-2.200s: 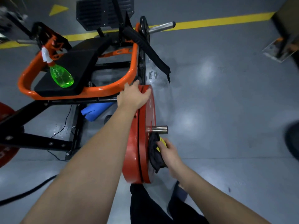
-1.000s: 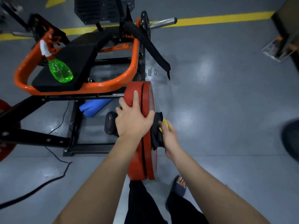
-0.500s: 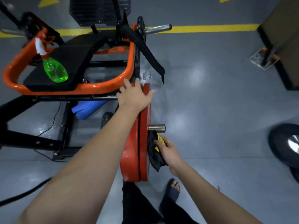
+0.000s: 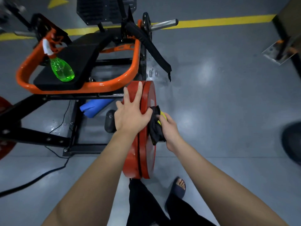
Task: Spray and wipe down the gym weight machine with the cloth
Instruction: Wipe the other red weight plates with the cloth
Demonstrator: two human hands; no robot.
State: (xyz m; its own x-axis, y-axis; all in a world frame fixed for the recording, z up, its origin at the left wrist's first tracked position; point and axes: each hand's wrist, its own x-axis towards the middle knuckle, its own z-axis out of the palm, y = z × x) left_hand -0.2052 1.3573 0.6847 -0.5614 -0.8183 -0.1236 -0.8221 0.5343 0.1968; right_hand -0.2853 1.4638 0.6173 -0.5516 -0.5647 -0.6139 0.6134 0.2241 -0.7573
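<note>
Your left hand (image 4: 132, 115) lies flat over the top rim of the two red weight plates (image 4: 146, 159), which stand on edge side by side. Its fingers are straight and spread along the inner plate, and the thumb reaches across the outer rim. Your right hand (image 4: 169, 132) has its fingers curled round the black-and-yellow cloth (image 4: 155, 128), bunching it against the outer plate's face just below the rim. Whether the cloth covers the plate's centre cannot be judged from this angle. The green spray bottle (image 4: 62, 70) lies on its side on the black seat pad (image 4: 76, 57), well apart from both hands and inside the orange frame (image 4: 114, 80). The frame's front bend sits just beside the plates' far edge. To the left of the plates, black base rails (image 4: 32, 136), a blue roll (image 4: 96, 106) and a black cable (image 4: 32, 180) crowd the floor. To the right, the grey floor (image 4: 219, 111) lies open as far as a dark round object (image 4: 293, 144) at the picture's edge. Your sandalled foot (image 4: 178, 188) stands near the plates' lower edge. A black strap (image 4: 156, 53) hangs beyond the plates.
</note>
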